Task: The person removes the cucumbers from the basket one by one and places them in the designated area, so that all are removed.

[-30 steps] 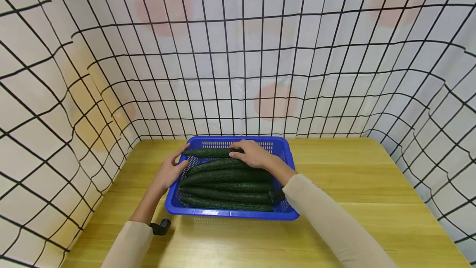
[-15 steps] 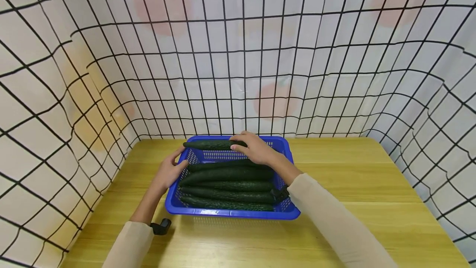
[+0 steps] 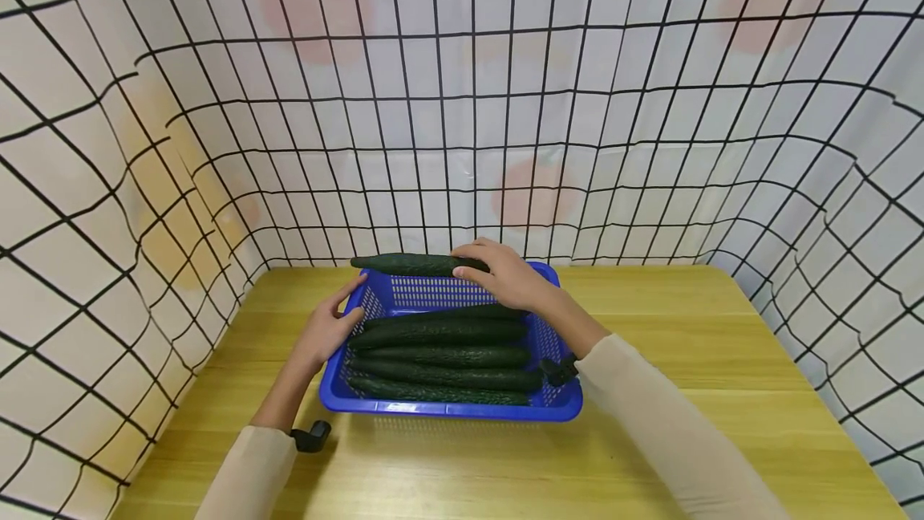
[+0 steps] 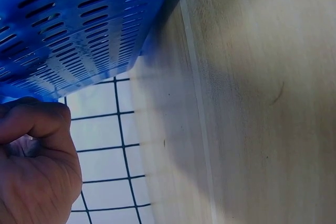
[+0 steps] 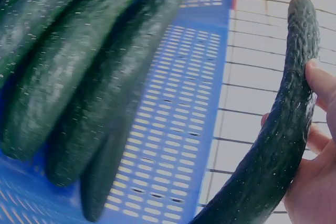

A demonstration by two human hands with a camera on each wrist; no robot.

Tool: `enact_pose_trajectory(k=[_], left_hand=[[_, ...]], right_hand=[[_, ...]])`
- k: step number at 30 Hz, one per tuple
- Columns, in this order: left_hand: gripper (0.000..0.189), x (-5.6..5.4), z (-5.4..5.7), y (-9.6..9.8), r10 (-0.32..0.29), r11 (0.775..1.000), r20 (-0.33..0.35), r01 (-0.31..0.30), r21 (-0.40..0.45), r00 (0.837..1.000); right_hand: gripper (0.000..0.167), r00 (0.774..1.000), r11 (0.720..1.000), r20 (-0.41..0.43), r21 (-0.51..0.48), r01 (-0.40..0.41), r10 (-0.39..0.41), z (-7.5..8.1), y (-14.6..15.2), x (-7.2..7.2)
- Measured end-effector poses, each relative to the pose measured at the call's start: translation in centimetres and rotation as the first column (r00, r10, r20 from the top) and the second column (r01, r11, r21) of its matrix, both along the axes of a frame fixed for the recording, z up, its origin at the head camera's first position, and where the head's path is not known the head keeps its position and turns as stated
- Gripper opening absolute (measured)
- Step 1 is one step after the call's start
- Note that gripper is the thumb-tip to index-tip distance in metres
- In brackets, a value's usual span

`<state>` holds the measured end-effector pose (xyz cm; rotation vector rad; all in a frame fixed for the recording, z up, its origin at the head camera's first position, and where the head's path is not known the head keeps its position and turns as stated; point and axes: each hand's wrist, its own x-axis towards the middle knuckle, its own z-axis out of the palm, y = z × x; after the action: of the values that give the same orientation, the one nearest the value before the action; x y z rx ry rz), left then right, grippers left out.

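My right hand (image 3: pixel 505 273) grips a dark green cucumber (image 3: pixel 411 264) above the back rim of a blue plastic basket (image 3: pixel 447 411). The right wrist view shows this bumpy cucumber (image 5: pixel 283 124) outside the basket wall, thumb on one side and fingers round the other. Several more cucumbers (image 3: pixel 443 356) lie side by side in the basket, stretching left to right. At the basket's left rim, my left hand (image 3: pixel 328 330) holds on with thumb and fingers. From the left wrist, that hand (image 4: pixel 39 166) shows beside the slotted basket wall (image 4: pixel 94 30).
The basket stands on a yellowish wooden table (image 3: pixel 671 343). A white sheet with a black grid (image 3: pixel 447 127) rises behind the table and along both sides. A small black camera (image 3: pixel 312 436) is strapped to the left wrist, another (image 3: pixel 559 371) to the right.
My right hand has lifted the rearmost cucumber out of the basket, up and back past the rear rim. The left hand has stayed at the left rim.
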<state>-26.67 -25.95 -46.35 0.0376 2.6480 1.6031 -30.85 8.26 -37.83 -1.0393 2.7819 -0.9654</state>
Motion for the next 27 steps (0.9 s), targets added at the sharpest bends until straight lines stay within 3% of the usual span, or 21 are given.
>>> enact_pose_trajectory(k=[6,11,17,27], left_hand=[[0.063,0.0,0.0,0.1,0.003,1.0,-0.001,-0.003,-0.004,1.0],[0.063,0.0,0.1,0.1,0.006,1.0,0.01,-0.006,-0.005,1.0],[0.063,0.0,0.2,0.0,0.009,1.0,0.014,-0.009,-0.005,1.0],[0.067,0.0,0.4,0.1,0.013,1.0,0.045,-0.013,0.003,0.999]], right_hand=[[0.052,1.0,1.0,-0.021,-0.027,0.005,-0.006,2.0,1.4,0.6],[0.052,0.998,1.0,-0.051,0.001,0.021,-0.021,2.5,3.4,0.8],[0.048,0.996,0.999,-0.078,0.024,0.049,-0.047,2.1,6.2,1.0],[0.047,0.99,0.993,-0.085,0.023,0.117,-0.115,-0.4,12.0,0.9]])
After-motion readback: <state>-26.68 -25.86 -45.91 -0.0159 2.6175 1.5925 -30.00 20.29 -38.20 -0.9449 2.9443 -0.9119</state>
